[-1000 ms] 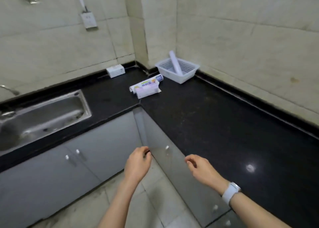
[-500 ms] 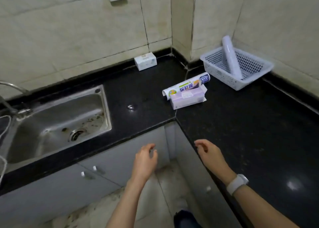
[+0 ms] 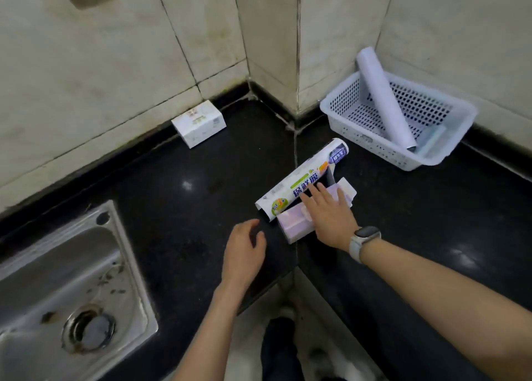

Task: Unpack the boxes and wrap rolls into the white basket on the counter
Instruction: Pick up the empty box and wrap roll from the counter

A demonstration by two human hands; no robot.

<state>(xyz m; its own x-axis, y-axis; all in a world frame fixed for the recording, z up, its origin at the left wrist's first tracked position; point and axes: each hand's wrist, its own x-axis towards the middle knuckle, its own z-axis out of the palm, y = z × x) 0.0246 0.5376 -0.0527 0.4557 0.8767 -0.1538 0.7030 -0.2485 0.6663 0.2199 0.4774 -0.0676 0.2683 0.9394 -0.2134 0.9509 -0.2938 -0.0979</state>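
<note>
**Right hand flat on the purple box at the tabletop corner**

A stainless steel sink [image 3: 72,288] with a round drain sits at the left, its basin speckled and cut off by the frame edge. It is set into a glossy black stone tabletop [image 3: 178,196] that bends round a tiled corner. Against the back wall lies a small white cardboard box [image 3: 198,122], its print too blurred to read.

The left hand [image 3: 244,251] hovers over the tabletop edge, fingers loosely relaxed, holding nothing. Just beside it, the right hand [image 3: 328,213], a pale watch on its wrist, lies with straight fingers spread on a flat purple rectangular box [image 3: 293,228], covering its middle. Touching that box on the far side lies a long white printed wrap-roll carton [image 3: 302,179], open along one side, its inside dark and hard to make out.

At the right, near the wall, the white perforated plastic basket [image 3: 403,156] holds one smooth white wrap roll [image 3: 383,98], leaning on the rim, upper end sticking out.
</note>
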